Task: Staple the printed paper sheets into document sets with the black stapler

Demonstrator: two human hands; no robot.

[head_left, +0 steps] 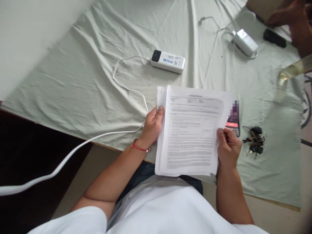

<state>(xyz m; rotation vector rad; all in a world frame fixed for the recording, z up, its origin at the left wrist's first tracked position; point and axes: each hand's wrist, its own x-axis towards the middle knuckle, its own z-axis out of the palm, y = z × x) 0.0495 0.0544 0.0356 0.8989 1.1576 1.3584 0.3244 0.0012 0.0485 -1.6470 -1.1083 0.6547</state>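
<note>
A stack of printed sheets of paper [192, 133] is held up over the table's near edge, its top page covered in small text. My left hand [154, 122] grips the stack's left edge, thumb on top; a red string bracelet is on that wrist. On the opposite edge, my right hand [228, 144] pinches the sheets between thumb and fingers. Several sheets show fanned slightly apart on the left side. Partly hidden behind the papers' right edge lies a phone [232, 125] with a lit screen. Just right of my right hand is a bunch of keys [255, 139].
A white power bank [168, 61] with a white cable [126, 86] lies beyond the papers on the wrinkled pale green cloth [85, 71]. Farther right are a white charger [245, 42] and a black object [274, 38]. Another person's hand [284, 16] shows at the top right.
</note>
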